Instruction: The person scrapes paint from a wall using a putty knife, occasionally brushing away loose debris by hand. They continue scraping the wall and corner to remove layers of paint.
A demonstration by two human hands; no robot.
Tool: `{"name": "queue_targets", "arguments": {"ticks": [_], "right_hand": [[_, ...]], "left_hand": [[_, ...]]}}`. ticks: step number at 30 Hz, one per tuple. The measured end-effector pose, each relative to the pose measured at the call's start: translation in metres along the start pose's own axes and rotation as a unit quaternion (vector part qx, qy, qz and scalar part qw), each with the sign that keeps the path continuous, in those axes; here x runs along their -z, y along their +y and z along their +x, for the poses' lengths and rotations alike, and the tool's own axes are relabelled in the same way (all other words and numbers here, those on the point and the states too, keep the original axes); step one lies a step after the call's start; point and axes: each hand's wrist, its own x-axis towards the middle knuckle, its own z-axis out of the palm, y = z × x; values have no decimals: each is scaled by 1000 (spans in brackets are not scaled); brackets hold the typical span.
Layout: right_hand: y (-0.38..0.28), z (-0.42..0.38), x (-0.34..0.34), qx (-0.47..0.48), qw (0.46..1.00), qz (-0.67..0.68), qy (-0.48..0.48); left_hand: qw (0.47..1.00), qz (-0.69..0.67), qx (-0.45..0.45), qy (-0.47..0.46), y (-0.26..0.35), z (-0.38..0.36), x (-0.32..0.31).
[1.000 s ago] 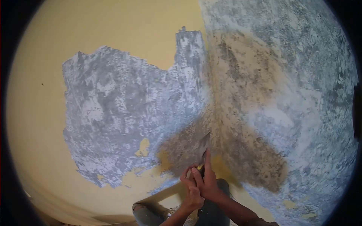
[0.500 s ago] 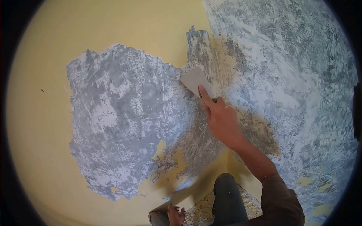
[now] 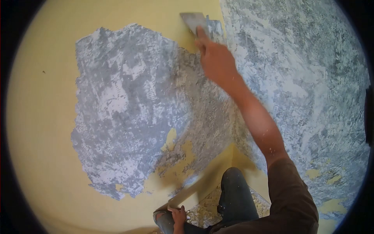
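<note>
My right hand (image 3: 218, 60) is closed around the handle of a putty knife (image 3: 192, 20), with the index finger stretched along the blade. The wide blade lies against yellow paint (image 3: 148, 13) on the left wall, just left of a narrow grey stripped strip (image 3: 215, 27). Below my right hand, the bared grey patch (image 3: 134, 93) has ragged paint edges. Low in view, my left hand (image 3: 179, 215) is beside my left knee, fingers apart, and I see nothing in it.
The walls meet in a corner behind my right arm. The right wall (image 3: 304, 85) is mostly stripped, with yellow bits low down. My bent knee (image 3: 234, 187) is close to the corner. Paint flakes (image 3: 208, 202) cover the floor.
My right hand has moved the putty knife up the wall, from the grey patch onto the yellow paint. My view has shifted slightly. My left hand stays low by the knee.
</note>
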Motion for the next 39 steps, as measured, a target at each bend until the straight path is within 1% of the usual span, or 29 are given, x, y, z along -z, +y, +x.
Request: {"name": "queue_targets", "arguments": {"ticks": [1, 2, 3, 4, 5, 6, 7, 8, 9, 10, 11, 13, 17, 19, 20, 22, 23, 25, 26, 28, 29, 31, 32, 34, 35, 37, 39], "right_hand": [[0, 3, -4, 31, 999, 28, 34], [3, -3, -1, 27, 999, 34, 31], [11, -9, 8, 57, 998, 26, 19], [17, -13, 17, 89, 996, 15, 8], [20, -23, 24, 90, 996, 12, 5], [19, -38, 32, -73, 986, 134, -63], [19, -51, 40, -233, 932, 248, -126], [21, -64, 44, -233, 933, 242, -126], [25, -77, 45, -275, 879, 372, -115], [27, -86, 44, -309, 805, 496, -100], [29, -91, 41, -307, 808, 493, -98], [34, -97, 36, -380, 757, 519, -115], [28, -95, 19, -390, 781, 473, -118], [22, -98, 10, -269, 896, 351, -44], [20, -98, 10, -269, 895, 353, -44], [14, -96, 15, -232, 915, 298, -142], [8, -97, 18, -232, 914, 299, -142], [-9, -100, 24, -226, 921, 264, -175], [-12, -95, 25, -227, 920, 265, -177], [-14, -81, 27, -199, 932, 252, -167], [-14, -79, 30, -201, 931, 252, -168], [-13, -76, 36, -196, 934, 228, -191], [-12, -77, 34, -196, 934, 228, -192], [-12, -81, 28, -180, 940, 230, -175], [-15, -77, 30, -179, 940, 231, -175], [-28, -68, 37, -239, 925, 208, -209], [-28, -70, 34, -237, 926, 210, -207]], "left_hand": [[1000, 4, 6, 3, 3, -3, 3], [1000, -2, 3, 20, 6, -2, 7], [999, -11, -2, 36, 7, 1, 8], [996, -75, 37, 33, -5, 7, 4], [996, -77, 39, 30, -18, 10, 3], [996, -75, 18, 36, -28, 13, 1], [996, -74, -4, 41, -28, 12, 1], [996, -77, -4, 35, -30, 10, 0], [997, -77, -15, 21, -16, 4, 5], [997, -77, -28, 8, -8, 2, 8], [996, -79, -31, 5, -9, 2, 8], [998, -55, -12, -9, -10, 4, 6], [996, -92, 7, -18, -16, 9, 5], [995, -87, -38, 10, -22, 11, 4], [995, -86, -38, 12, -25, 13, 4], [997, -80, 9, -14, -24, 13, 6], [997, -78, 9, -13, -26, 14, 5], [994, -97, 30, -29, -31, 16, 3], [994, -96, 32, -29, -32, 16, 3], [991, -127, 16, -38, -26, 14, 3], [991, -126, 18, -39, -34, 15, 1], [995, 31, -92, -25, -38, 17, -1], [995, 32, -92, -25, -39, 17, -3], [996, -67, 48, -39, -5, 9, 8], [996, -68, 48, -39, -7, 9, 6], [999, -31, -32, -12, -12, 9, 4], [999, -24, -18, -22, -11, 7, 3]]}}
